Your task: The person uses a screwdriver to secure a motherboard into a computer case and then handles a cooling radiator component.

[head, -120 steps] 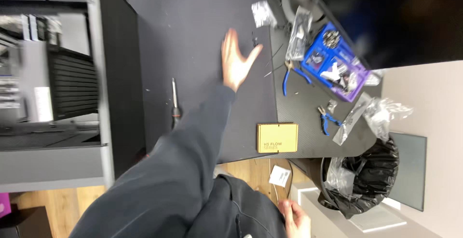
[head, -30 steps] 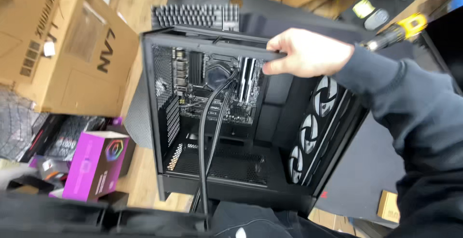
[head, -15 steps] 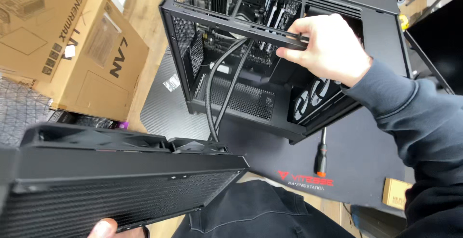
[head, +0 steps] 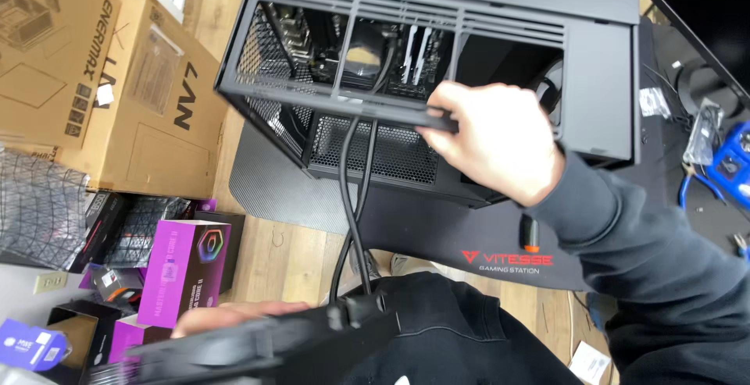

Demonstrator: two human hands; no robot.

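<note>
With right hand [head: 488,147] clamped on the case [head: 500,57] frame and left hand [head: 234,319] gripping the radiator [head: 266,350] low at the lap, best to keep hoses [head: 351,213] slack, unkinked.

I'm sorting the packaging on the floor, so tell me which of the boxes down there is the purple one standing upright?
The purple box by the left hand, standing beside black packaging; the large cardboard boxes behind it are plain brown.
</note>
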